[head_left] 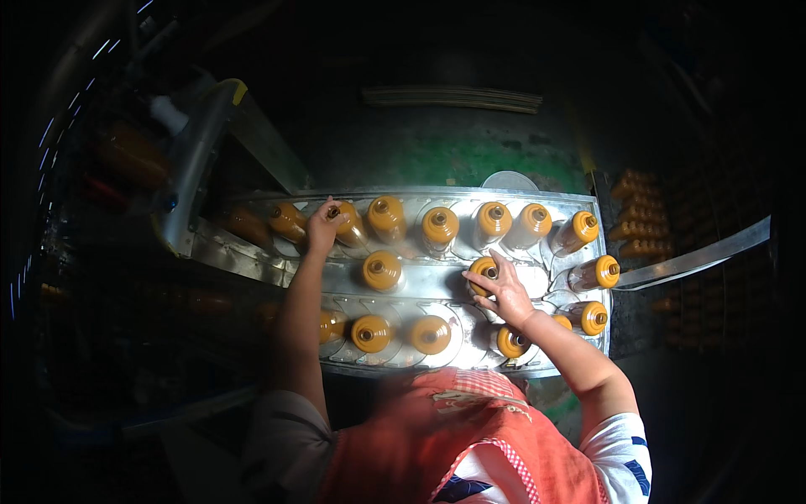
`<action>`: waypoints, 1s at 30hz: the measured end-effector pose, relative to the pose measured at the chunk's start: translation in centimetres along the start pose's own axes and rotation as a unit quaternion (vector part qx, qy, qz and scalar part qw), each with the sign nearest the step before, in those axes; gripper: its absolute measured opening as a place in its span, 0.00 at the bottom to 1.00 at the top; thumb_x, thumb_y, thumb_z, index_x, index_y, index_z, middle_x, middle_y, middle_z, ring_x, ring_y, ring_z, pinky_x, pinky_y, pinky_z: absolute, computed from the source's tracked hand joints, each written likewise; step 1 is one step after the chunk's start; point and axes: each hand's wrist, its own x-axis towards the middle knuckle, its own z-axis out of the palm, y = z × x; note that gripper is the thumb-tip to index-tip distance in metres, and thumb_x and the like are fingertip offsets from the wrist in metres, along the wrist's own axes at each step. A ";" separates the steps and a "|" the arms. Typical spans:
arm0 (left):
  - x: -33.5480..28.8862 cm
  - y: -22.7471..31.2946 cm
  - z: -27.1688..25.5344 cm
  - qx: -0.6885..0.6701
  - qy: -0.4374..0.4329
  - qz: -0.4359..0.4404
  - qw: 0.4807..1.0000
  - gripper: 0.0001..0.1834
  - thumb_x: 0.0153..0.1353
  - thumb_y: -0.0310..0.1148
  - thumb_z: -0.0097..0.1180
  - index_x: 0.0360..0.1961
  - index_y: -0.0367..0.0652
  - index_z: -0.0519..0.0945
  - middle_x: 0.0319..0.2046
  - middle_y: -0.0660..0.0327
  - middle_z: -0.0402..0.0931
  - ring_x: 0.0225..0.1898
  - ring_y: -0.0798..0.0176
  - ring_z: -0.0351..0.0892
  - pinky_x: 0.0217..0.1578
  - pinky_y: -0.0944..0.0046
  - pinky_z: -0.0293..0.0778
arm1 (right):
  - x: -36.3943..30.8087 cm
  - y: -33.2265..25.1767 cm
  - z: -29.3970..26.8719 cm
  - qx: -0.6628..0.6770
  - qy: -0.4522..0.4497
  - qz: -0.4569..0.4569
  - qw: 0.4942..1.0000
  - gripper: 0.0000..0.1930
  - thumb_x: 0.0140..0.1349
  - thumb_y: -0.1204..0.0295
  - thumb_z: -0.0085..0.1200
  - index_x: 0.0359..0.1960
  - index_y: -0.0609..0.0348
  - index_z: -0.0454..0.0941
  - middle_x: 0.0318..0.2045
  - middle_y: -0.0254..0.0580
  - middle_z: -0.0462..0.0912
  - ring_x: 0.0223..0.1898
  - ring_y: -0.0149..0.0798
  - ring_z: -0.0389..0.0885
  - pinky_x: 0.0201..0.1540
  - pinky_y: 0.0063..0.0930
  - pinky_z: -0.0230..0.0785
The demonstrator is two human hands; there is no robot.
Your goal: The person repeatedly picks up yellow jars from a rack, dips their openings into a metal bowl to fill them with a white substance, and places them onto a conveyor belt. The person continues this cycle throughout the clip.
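Bottle-shaped pieces with rounded amber tops, short narrow necks and clear lower bodies stand in rows on a metal conveyor (437,281). My left hand (322,227) reaches to the far row, its fingers closed around the top of an amber-topped bottle (350,227). In the middle of the conveyor my right hand (508,291) grips another amber-topped bottle (482,270), thumb and fingers around its top. A separate amber-topped bottle (382,270) stands on the middle strip between my hands. The lower bodies of the two held bottles are partly hidden.
Several bottles stand along the far row (440,225), the near row (371,333) and the curved right end (594,273). A metal frame (206,160) rises at the left. A metal rail (705,252) runs off to the right, near stacked amber pieces (640,214). Long flat strips (453,98) lie on the floor beyond.
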 end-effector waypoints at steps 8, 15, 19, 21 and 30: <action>1.6 -1.8 -6.0 0.081 0.082 -0.127 0.985 0.21 0.51 0.31 0.71 0.46 0.36 0.82 0.54 0.50 0.80 0.53 0.59 0.81 0.53 0.63 0.74 | 1.0 -1.9 0.4 -0.035 -0.007 -0.013 0.999 0.33 0.49 0.70 0.68 0.59 0.28 0.76 0.65 0.58 0.60 0.64 0.61 0.62 0.64 0.45 0.66; -8.2 4.0 -13.3 -0.059 0.091 0.006 0.994 0.20 0.59 0.22 0.61 0.54 0.37 0.79 0.59 0.51 0.76 0.61 0.58 0.75 0.62 0.62 0.68 | 0.9 -2.1 0.4 0.055 0.043 0.032 0.997 0.30 0.46 0.70 0.70 0.55 0.35 0.81 0.65 0.56 0.62 0.63 0.59 0.64 0.65 0.44 0.63; -20.3 6.5 -16.4 -0.081 0.160 -0.158 0.971 0.22 0.61 0.23 0.62 0.57 0.37 0.78 0.57 0.55 0.77 0.59 0.62 0.74 0.61 0.62 0.67 | 1.0 -1.9 -1.4 0.123 0.104 0.040 0.986 0.31 0.43 0.77 0.70 0.56 0.48 0.81 0.64 0.55 0.65 0.63 0.55 0.68 0.66 0.42 0.62; -23.6 6.5 -15.5 -0.102 0.138 -0.216 0.961 0.32 0.56 0.30 0.69 0.62 0.37 0.74 0.60 0.54 0.74 0.59 0.62 0.73 0.61 0.63 0.66 | 1.1 -2.3 -2.6 0.166 0.137 0.051 0.975 0.31 0.43 0.81 0.68 0.55 0.53 0.81 0.63 0.55 0.68 0.64 0.54 0.68 0.66 0.41 0.61; -24.8 3.0 -8.2 0.063 0.192 -0.131 0.971 0.26 0.61 0.33 0.64 0.61 0.44 0.74 0.49 0.59 0.77 0.48 0.67 0.76 0.51 0.66 0.72 | 3.0 -9.5 -8.0 0.199 0.192 -0.115 0.954 0.28 0.53 0.76 0.61 0.59 0.54 0.75 0.66 0.55 0.67 0.68 0.56 0.63 0.70 0.49 0.53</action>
